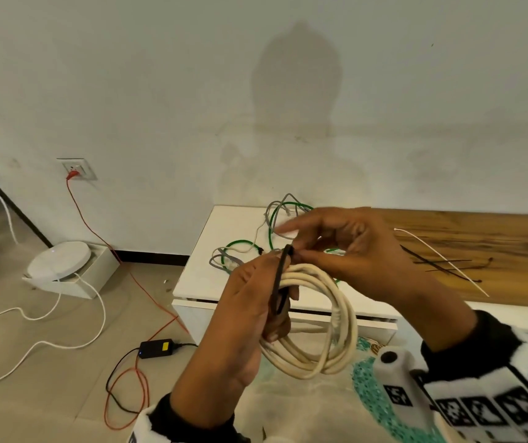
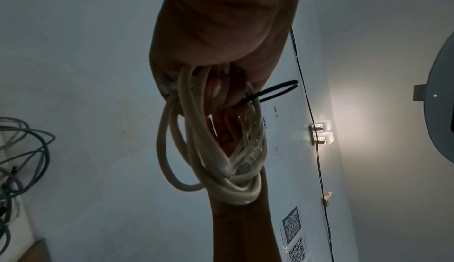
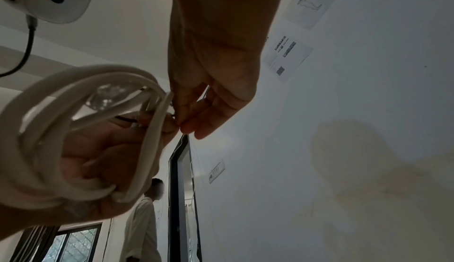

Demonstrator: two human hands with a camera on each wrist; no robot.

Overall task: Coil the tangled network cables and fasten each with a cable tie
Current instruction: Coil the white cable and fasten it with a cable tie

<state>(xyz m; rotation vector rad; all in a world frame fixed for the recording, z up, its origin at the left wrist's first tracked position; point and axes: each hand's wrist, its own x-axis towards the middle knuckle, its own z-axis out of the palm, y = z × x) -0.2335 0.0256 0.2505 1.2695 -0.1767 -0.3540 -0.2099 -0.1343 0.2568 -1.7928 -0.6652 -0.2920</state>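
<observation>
Item: white cabinet top (image 1: 198, 282), standing against the wall with a wood-grain surface (image 1: 479, 238) adjoining on its right. On the white top lay a tangle of green and grey cables (image 1: 256, 238), uncoiled. On the wood surface lay several spare black ties (image 1: 441, 262) and one white tie (image 1: 441, 260), crossing one another.

Item: cream network cable (image 1: 323, 324), wound in a coil of several turns, held in the air in front of the cabinet, above the floor. My left hand (image 1: 243, 318) gripped one side of the coil, fingers curled round the gathered strands.

Item: black cable tie (image 1: 280, 282), looped about the coil at the place where my left hand held it. My right hand (image 1: 348, 247) pinched the tie's head between thumb and fingertip at the top of the coil, the other fingers spread loose.

Item: black power adapter (image 1: 157, 348) on the floor, lower left, with red and black leads.
</observation>
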